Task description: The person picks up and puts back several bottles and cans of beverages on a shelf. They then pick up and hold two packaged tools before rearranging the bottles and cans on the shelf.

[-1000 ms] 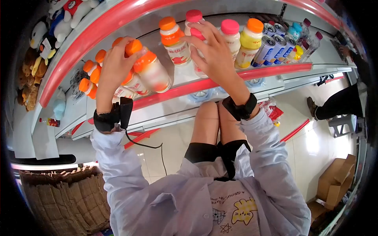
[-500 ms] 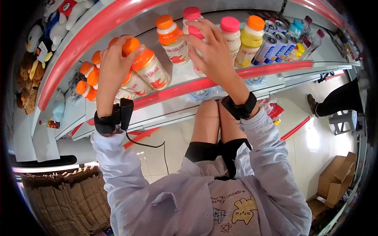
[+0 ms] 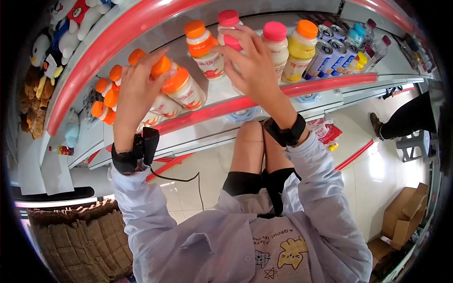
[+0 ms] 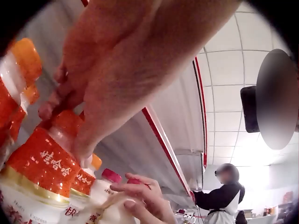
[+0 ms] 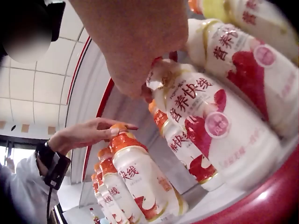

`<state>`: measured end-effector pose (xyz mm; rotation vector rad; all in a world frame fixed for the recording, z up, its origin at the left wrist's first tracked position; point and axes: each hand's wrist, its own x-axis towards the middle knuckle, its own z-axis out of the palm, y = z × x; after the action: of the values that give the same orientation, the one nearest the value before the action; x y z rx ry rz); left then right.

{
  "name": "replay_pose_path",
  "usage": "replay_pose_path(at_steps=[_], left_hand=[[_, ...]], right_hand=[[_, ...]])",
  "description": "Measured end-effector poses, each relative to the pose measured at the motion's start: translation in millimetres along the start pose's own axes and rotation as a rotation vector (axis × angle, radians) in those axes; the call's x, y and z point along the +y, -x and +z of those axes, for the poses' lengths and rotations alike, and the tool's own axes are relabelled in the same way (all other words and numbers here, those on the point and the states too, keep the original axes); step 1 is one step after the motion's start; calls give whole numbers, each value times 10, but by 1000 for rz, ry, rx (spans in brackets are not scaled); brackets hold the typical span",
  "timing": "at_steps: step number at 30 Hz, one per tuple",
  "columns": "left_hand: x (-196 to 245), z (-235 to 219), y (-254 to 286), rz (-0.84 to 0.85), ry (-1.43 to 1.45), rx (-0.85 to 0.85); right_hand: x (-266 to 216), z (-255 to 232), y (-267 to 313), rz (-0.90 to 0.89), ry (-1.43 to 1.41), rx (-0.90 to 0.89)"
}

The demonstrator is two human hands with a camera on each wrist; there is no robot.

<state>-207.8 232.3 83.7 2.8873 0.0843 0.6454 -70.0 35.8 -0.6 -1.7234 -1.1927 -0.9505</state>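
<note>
My left hand (image 3: pixel 136 89) is over a row of orange-capped milk drink bottles (image 3: pixel 110 98) on the left of the shelf. Its fingers are spread and the thumb lies close by the cap of the front bottle (image 3: pixel 191 95), which stands upright by the shelf edge. My right hand (image 3: pixel 257 70) grips a pink-capped bottle (image 5: pixel 210 119) near its top, the fingers curled about the cap. Most of that bottle is hidden behind the hand in the head view. Next to it stand another orange-capped bottle (image 3: pixel 207 59) and a second pink-capped bottle (image 3: pixel 277 49).
A yellow-labelled bottle (image 3: pixel 298 52), several cans (image 3: pixel 332 57) and small bottles (image 3: pixel 376 52) stand further right on the shelf. A red edge strip (image 3: pixel 212 113) runs along its front. Plush toys (image 3: pixel 42 80) hang at far left. Another person (image 4: pixel 224 193) stands beyond.
The front orange-capped bottle, blurred a second ago, now stands still. My left hand's fingers have spread away from the caps. The right hand stays at the pink-capped bottle.
</note>
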Motion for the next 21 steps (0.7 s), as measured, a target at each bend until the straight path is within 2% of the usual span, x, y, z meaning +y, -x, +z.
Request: replay_pose_path(at_steps=[2,5,8,11,14,17,20,21], left_hand=[[45,-73,1,-42,-28,-90],[116,-117,-80,3,-218,-87],[27,111,-394,51,-81,115],[219,242,-755,-2,-50,6],[-2,528,-1006,92,-6,-14],[-15,389,-978,0,2,-122],[-265,323,-903,-137,73,-114],[-350,283,-902,-138,-44,-119]], right_hand=[[11,-12,-8,-4,-6,-2],[48,10,6,-31,17,-13],[-19,-16,-14,23,-26,4],[-29,-34,-14,25,-11,-2],[1,-26,-2,-10,19,-18],[9,-10,11,-7,25,-7],[1,-9,10,-3,28,2],[-6,-16,4,1,28,-6]])
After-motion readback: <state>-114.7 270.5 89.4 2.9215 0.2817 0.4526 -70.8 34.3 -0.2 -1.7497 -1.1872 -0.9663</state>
